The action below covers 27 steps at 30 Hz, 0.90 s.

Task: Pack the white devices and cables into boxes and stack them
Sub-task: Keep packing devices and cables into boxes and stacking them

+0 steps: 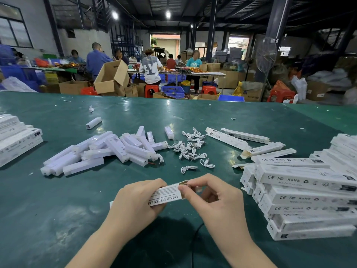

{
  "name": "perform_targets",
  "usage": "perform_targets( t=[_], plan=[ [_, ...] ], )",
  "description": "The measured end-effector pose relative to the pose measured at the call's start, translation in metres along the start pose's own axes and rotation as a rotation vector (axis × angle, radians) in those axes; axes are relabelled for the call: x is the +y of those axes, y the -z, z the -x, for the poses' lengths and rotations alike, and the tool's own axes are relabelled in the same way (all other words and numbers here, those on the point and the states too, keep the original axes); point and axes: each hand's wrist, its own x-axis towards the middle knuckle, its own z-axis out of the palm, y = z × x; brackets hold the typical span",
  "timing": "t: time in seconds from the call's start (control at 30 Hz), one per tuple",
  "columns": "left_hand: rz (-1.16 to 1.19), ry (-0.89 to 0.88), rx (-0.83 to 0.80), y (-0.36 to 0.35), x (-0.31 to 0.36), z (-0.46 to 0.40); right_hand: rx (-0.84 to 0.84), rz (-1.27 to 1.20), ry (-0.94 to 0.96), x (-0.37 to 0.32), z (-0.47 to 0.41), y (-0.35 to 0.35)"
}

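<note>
Both hands (135, 200) (214, 196) round one box (166, 194), device pile (104, 149) and cables (191, 146) beyond.

- Factory packing floor, warehouse-type hall: dark steel roof beams (251, 8), bare ceiling lamps (168, 14).
- Big green worktable (58, 209) in front; loose white devices (108, 149) at 11 o'clock, cables (191, 146) at 12, stacked printed boxes (309, 192) at 3.
- Workers (150, 68) seated at long tables at 12 o'clock.
- Cardboard cartons (112, 76), blue crates (173, 91), red stools (208, 89) around them.
- Standing fan (266, 55) at 1 o'clock.
</note>
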Motion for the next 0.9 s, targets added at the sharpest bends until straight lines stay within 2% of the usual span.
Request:
perform_targets(
  t=[0.27,0.4,0.53,0.9],
  plan=[
    [-0.034,0.018,0.019,-0.0027,-0.0009,0.0,0.007,-0.05,-0.031,-0.0009,-0.0016,-0.0003],
    [-0.054,0.012,0.031,-0.003,-0.0026,-0.0003,-0.049,0.022,-0.045,0.0006,-0.0027,0.0009],
    [-0.073,0.007,0.03,-0.0032,-0.0027,-0.0005,-0.032,0.104,-0.046,0.0027,-0.0043,0.0015],
    [-0.107,0.062,0.014,-0.0003,-0.0056,-0.0004,-0.114,0.028,-0.092,0.0031,-0.004,0.0017]
  ],
)
